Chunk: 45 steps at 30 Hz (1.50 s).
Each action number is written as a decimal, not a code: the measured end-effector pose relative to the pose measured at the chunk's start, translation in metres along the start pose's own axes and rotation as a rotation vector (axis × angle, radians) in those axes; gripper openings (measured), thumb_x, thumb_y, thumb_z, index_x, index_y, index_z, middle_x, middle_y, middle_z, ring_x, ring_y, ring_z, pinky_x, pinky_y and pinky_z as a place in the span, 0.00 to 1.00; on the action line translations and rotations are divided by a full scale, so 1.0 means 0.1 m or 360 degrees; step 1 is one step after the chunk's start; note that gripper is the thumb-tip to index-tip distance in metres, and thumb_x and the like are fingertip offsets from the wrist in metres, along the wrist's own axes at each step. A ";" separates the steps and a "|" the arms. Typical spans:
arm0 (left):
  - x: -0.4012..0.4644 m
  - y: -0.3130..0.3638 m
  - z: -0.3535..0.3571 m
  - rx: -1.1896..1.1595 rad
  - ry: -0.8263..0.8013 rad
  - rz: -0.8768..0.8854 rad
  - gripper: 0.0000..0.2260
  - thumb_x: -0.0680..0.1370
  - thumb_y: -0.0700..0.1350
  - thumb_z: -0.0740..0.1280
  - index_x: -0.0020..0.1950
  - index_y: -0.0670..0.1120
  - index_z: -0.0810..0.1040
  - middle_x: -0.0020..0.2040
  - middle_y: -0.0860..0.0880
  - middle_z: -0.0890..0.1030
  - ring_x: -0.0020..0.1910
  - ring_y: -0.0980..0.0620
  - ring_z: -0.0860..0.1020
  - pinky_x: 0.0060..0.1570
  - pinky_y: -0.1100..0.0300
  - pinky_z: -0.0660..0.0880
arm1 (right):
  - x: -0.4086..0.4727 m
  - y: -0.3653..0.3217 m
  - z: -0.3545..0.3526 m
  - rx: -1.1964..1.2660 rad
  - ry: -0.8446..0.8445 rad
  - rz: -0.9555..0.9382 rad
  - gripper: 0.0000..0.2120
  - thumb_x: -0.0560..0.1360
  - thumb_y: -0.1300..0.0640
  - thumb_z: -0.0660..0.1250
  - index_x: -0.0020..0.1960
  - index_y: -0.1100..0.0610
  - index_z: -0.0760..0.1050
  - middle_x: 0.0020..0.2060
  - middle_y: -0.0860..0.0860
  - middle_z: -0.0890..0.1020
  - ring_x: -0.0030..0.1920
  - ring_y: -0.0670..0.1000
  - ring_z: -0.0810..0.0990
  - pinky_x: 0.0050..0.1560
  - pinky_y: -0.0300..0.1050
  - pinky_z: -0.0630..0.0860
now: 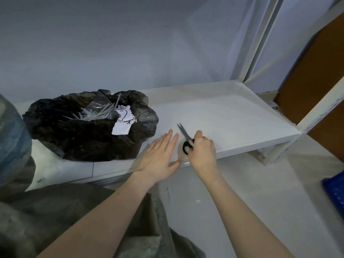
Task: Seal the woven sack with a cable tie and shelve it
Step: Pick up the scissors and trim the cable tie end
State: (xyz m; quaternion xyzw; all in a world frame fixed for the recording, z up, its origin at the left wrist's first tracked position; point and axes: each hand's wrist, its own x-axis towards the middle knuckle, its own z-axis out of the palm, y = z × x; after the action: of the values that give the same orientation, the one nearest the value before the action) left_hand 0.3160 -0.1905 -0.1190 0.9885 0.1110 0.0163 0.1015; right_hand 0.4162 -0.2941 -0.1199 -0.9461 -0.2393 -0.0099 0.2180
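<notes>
A pair of black-handled scissors (184, 138) lies on the white metal shelf (232, 116), blades pointing away from me. My right hand (202, 152) is closed around its handles. My left hand (160, 155) lies flat and open on the shelf just left of the scissors, holding nothing. A black plastic bag (89, 138) with white cable ties (93, 114) and a scrap of paper (123, 123) stands on the shelf further left. A grey woven sack (55, 211) lies low in front of me, under my left forearm.
Another bundled sack (13, 142) sits at the left edge. White shelf uprights (249, 58) rise at the right, with a brown panel (316, 67) behind them. A blue crate corner (335, 190) shows at the far right on the pale floor (251, 183).
</notes>
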 end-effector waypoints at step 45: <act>-3.08 -0.16 -2.44 -0.1656 0.0995 -0.0052 0.27 0.71 0.49 0.72 0.65 0.58 0.63 0.60 0.54 0.76 0.56 0.54 0.80 0.53 0.61 0.76 | -2.29 -2.45 -1.89 0.1384 -0.0704 -0.0670 0.07 0.71 0.62 0.68 0.47 0.53 0.78 0.44 0.55 0.84 0.44 0.52 0.81 0.53 0.45 0.77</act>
State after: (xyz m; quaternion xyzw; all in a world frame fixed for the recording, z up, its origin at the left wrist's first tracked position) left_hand -0.0006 -0.1960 0.1134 0.7557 0.1283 0.3563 0.5342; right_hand 0.1177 -0.2825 0.1229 -0.6793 -0.4463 0.2463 0.5279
